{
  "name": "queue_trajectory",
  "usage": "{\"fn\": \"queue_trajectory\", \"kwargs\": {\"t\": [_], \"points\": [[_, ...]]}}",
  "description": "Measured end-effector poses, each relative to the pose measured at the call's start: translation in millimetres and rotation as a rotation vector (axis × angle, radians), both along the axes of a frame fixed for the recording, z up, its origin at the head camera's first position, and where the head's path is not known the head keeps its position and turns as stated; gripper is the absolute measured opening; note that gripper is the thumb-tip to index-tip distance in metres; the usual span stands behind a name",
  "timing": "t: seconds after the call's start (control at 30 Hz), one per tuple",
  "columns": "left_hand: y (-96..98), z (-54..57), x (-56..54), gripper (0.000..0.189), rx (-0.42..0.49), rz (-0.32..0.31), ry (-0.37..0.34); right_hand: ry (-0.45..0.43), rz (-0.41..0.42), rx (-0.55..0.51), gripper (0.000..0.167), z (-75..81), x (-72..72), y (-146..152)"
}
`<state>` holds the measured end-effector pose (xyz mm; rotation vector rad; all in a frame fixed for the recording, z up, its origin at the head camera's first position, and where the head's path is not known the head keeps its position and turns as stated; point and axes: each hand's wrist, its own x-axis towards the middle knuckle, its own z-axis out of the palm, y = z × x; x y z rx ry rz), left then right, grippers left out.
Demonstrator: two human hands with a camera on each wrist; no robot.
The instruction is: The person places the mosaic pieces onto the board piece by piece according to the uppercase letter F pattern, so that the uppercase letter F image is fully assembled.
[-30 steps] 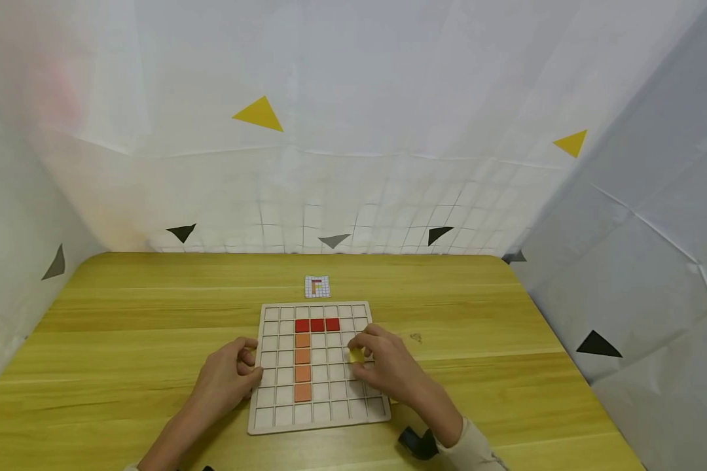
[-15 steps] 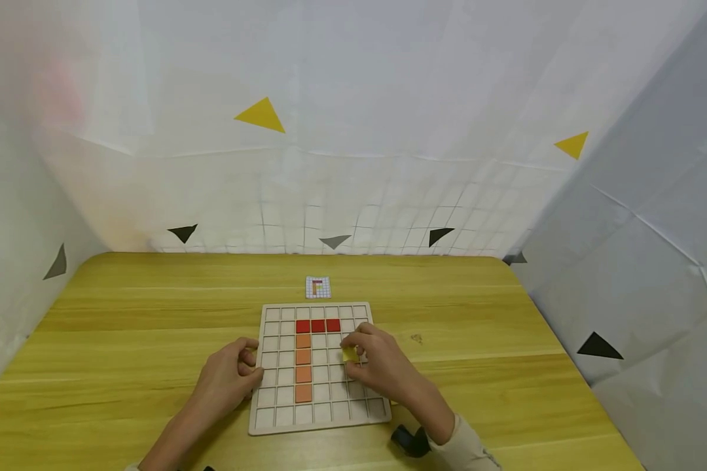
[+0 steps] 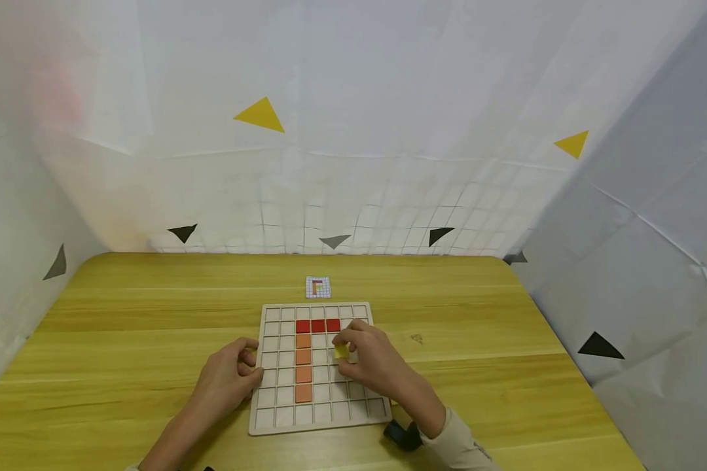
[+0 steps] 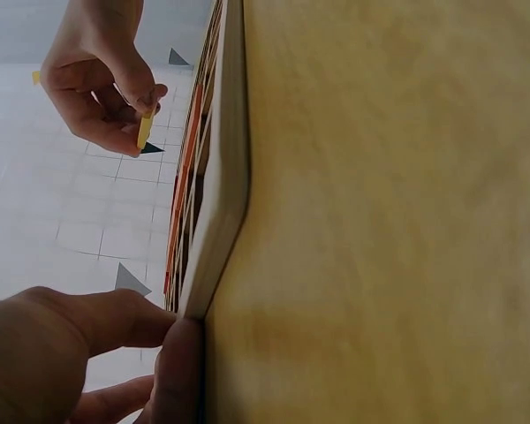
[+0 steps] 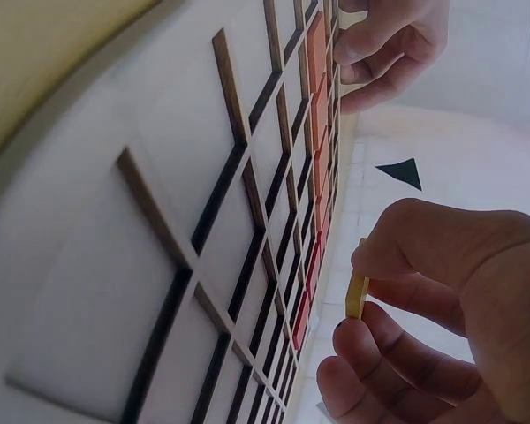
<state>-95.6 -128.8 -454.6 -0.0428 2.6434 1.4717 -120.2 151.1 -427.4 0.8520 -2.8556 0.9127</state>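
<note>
My right hand [image 3: 372,358] pinches a small square yellow tile [image 3: 342,351] between thumb and fingertips, over the right half of a pale grid board [image 3: 285,415]. In the right wrist view the yellow tile [image 5: 358,287] is held on edge, above the board's surface. Three red tiles [image 3: 318,326] form a row near the board's far side, and a column of several orange tiles [image 3: 303,356] runs toward me from the row's left end. At the board's left edge, my left hand [image 3: 226,374] grips it with curled thumb and fingers [image 4: 150,320].
A small card [image 3: 318,287] printed with a coloured grid pattern lies beyond the board on the wooden table [image 3: 153,314]. Another yellow piece [image 3: 394,403] peeks out by the board's right edge, beneath my right wrist. White sheeting [image 3: 389,98] encloses the table's back and sides.
My right hand has moved leftward over the board, carrying the yellow tile a short way toward the orange column. The left hand and board have stayed put.
</note>
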Motion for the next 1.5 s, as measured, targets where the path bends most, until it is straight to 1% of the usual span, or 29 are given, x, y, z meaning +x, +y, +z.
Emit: {"fn": "queue_trajectory", "kwargs": {"t": [0.4,0.7,1.0,1.5], "points": [[-0.1,0.1,0.1,0.044,-0.003,-0.001,0.007,-0.041,0.017,-0.015,0.024,-3.3,0.0,-11.0],[-0.7,-1.2,-0.2,0.044,-0.012,-0.006,0.019,-0.017,0.039,-0.009,0.024,-6.8,0.0,-16.0],[-1.2,-2.4,-0.2,0.044,-0.008,-0.012,0.035,-0.020,0.055,-0.012,0.025,-6.4,0.2,-21.8],[-0.7,-0.5,-0.7,0.045,0.004,-0.011,0.018,0.024,0.087,0.014,0.024,-13.2,-5.3,-27.8]]}}
